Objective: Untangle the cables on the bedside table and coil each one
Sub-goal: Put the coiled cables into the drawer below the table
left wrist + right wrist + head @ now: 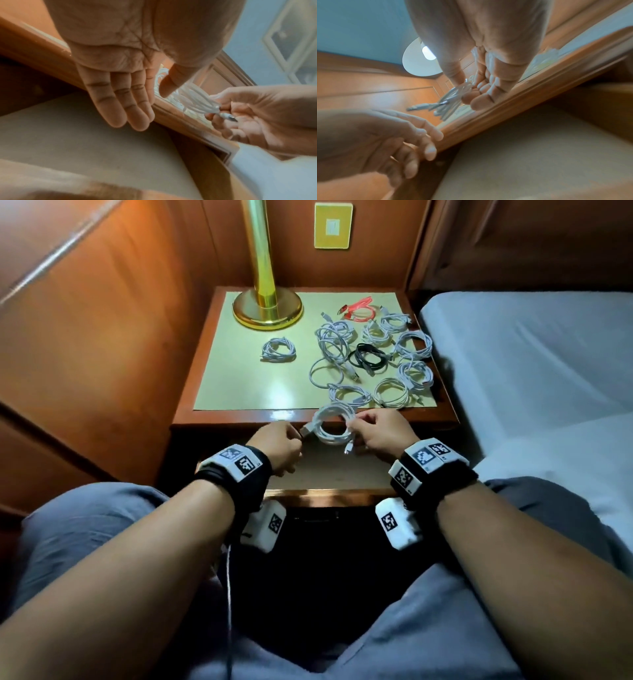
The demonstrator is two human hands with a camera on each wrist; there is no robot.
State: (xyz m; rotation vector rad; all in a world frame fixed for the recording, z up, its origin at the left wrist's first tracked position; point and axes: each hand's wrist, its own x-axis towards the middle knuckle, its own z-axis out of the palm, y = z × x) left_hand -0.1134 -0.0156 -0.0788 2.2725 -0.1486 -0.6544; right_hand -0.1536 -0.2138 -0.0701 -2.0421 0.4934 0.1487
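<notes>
A white cable (330, 426) wound into a coil hangs just above the front edge of the bedside table (233, 419). My right hand (358, 428) pinches the coil's right side between thumb and fingers (476, 102). The right wrist view shows the coil (453, 97) with its USB plug (417, 107) sticking out free to the left. My left hand (294, 441) is beside that plug. Its fingers (118, 108) are straight and hold nothing. In the left wrist view my right hand (221, 115) grips the bundled loops (193, 100), and a small plug (229, 117) pokes out.
Several coiled white cables lie on the table's right half, with a black coil (368, 359) and a red cable (358, 309) among them. A looser white bunch (334, 344) lies mid-table and a lone white coil (278, 350) further left. Brass lamp base (267, 309) back left, bed (531, 354) right, pulled-out shelf (329, 470) below.
</notes>
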